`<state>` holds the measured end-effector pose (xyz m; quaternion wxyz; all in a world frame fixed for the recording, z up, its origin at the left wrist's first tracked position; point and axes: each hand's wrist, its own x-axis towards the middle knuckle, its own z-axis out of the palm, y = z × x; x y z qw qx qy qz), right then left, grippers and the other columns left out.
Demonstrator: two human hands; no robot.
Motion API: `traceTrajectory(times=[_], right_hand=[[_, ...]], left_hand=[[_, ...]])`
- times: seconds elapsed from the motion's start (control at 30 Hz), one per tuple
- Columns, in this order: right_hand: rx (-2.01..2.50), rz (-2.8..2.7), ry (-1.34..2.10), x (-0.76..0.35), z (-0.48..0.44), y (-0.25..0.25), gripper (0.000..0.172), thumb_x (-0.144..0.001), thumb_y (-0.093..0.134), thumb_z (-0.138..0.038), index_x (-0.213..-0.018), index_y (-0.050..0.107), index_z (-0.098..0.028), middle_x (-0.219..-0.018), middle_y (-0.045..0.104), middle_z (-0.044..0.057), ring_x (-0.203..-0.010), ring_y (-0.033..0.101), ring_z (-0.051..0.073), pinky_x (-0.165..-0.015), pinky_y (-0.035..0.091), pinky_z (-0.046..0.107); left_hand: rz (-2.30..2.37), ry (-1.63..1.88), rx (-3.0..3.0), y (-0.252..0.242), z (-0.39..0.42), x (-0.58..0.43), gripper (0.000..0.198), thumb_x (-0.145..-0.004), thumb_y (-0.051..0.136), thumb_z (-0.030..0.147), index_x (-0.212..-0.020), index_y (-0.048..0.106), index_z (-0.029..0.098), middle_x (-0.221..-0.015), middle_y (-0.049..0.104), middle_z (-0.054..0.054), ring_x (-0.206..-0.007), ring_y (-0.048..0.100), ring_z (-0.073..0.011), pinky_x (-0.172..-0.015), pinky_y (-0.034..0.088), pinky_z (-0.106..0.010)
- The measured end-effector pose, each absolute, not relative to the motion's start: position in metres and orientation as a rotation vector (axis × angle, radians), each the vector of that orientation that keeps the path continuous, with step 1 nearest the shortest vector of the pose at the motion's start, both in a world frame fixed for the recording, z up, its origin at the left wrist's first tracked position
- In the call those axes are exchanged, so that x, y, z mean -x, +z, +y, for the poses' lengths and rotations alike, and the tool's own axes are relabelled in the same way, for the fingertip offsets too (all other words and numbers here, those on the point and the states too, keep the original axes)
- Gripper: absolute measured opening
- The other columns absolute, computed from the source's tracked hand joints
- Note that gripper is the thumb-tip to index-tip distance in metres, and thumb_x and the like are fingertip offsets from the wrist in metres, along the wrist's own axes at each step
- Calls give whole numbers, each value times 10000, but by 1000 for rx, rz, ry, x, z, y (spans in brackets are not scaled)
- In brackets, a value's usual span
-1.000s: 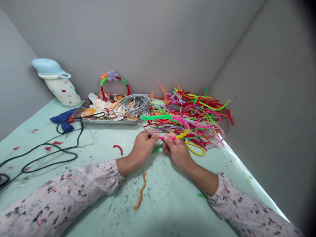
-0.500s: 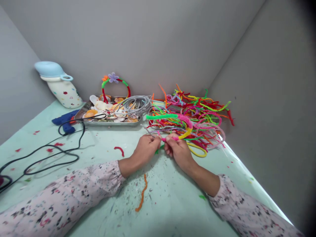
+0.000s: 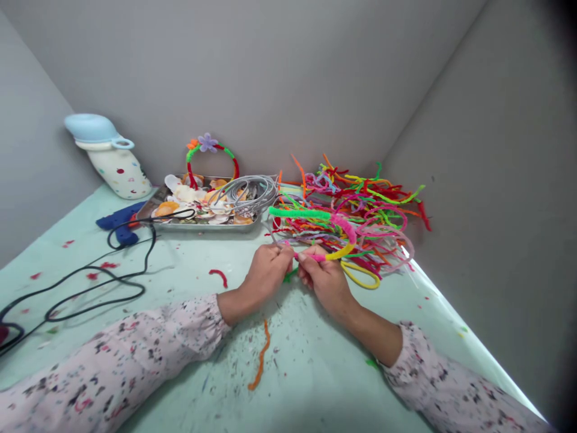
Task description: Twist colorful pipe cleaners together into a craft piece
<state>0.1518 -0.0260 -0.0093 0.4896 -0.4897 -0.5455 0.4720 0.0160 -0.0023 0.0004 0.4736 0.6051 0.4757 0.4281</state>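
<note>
Our left hand (image 3: 267, 272) pinches the band (image 3: 346, 230) near its bare wire end, and it runs into our right hand (image 3: 330, 285), clamped on pink just beside, then arcs beyond both, short of the table's (image 3: 315, 373) far edge. Since a second ago, its green end has shifted slightly right.

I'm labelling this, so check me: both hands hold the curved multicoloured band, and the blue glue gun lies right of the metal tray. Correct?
Not quite: in the head view, the blue glue gun lies left of the metal tray. The left hand and right hand do hold the curved multicoloured band.
</note>
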Motion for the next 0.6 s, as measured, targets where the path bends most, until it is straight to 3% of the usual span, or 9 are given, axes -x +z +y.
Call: traceTrajectory(times=[0.4, 0.6], right_hand=[[1212, -1215, 1245, -157, -19, -11, 266, -859, 542, -383, -673, 510, -196, -520, 499, -57, -425, 416, 77, -417, 327, 205], [1207, -1170, 1318, -156, -17, -11, 239, -817, 565, -394, -690, 521, -196, -527, 517, -53, -415, 418, 76, -391, 307, 203]], left_hand=[[1092, 1039, -1409, -8, -2, -18, 420, -849, 461, 412, -511, 474, 163, -466, 385, 44, -447, 344, -85, -461, 273, -229], [1134, 1012, -1394, -8, -1, -18, 391, -831, 480, 363, -506, 532, 153, -463, 441, 25, -451, 399, -91, -458, 297, -223]])
